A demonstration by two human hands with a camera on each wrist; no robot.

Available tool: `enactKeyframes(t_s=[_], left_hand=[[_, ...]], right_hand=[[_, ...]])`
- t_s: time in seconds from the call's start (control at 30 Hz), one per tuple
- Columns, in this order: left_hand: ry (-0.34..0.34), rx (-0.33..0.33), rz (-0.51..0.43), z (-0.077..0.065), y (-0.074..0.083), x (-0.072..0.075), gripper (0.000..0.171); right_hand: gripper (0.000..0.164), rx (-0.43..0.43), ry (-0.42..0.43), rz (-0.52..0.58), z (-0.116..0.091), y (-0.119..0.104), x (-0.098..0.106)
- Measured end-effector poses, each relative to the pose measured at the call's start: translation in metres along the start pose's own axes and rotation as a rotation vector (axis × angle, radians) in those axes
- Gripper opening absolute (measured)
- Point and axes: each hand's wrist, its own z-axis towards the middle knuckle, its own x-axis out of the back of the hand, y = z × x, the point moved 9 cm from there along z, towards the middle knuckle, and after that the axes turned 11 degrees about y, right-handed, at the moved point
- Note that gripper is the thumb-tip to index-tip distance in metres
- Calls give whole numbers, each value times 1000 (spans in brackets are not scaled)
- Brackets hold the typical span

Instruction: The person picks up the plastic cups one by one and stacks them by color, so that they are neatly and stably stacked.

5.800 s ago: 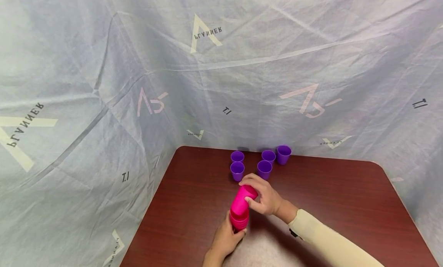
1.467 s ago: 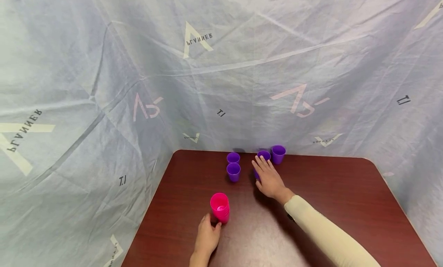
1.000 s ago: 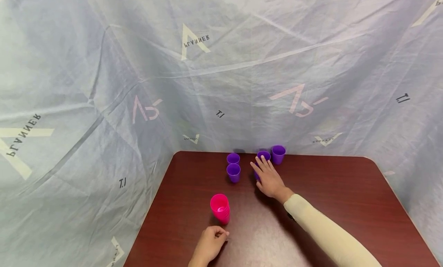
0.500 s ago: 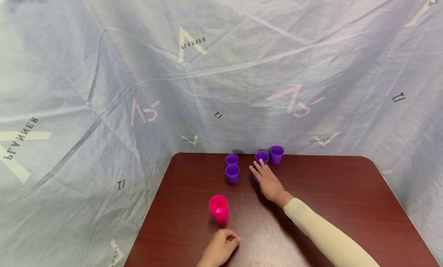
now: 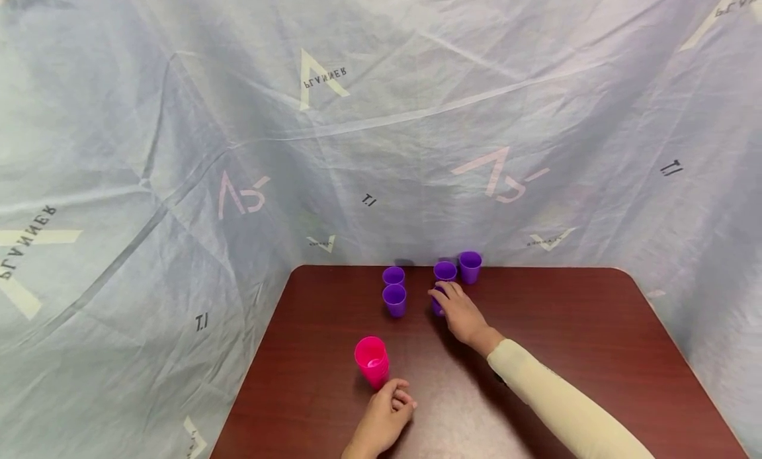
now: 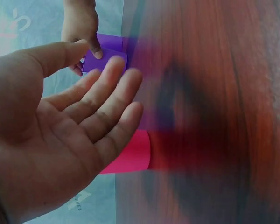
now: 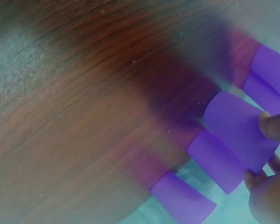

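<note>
My right hand [image 5: 465, 317] reaches to the front purple cup [image 7: 240, 126] of the right-hand pair and grips it near the rim, thumb on one side and fingers on the other. That cup stands upright, its top partly hidden by the hand in the head view. A second purple cup [image 5: 444, 272] stands just behind it, and a third [image 5: 470, 267] to the back right. My left hand [image 5: 383, 416] hovers palm inward with loosely bent fingers, holding nothing. Just beyond it stands an upright stack of nested pink cups [image 5: 372, 361], its base overlapped by the fingers.
Two more purple cups, one in front [image 5: 395, 301] and one behind [image 5: 393, 276], stand left of the gripped one. The dark red-brown table [image 5: 565, 340] ends at a grey printed cloth [image 5: 405, 148] hanging behind and at the left.
Earlier, a pink cup in my right hand was joined to the stack. My left hand has since left the stack. My right fingers, spread over the purple cup before, now close around it.
</note>
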Motion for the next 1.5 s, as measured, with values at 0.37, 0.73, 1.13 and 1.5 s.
enactKeyframes(t_s=[0.37, 0.73, 1.13, 1.5], left_hand=[[51, -32, 31, 7, 8, 0, 51], [63, -47, 45, 11, 10, -7, 59], [91, -83, 165, 19, 6, -20, 64], [81, -118, 194, 29, 17, -37, 67]], right_hand=[[56, -41, 8, 55, -5, -1, 19], [61, -63, -18, 98, -4, -15, 40], [62, -105, -75, 83, -11, -30, 53], [57, -13, -138, 97, -29, -45, 50]])
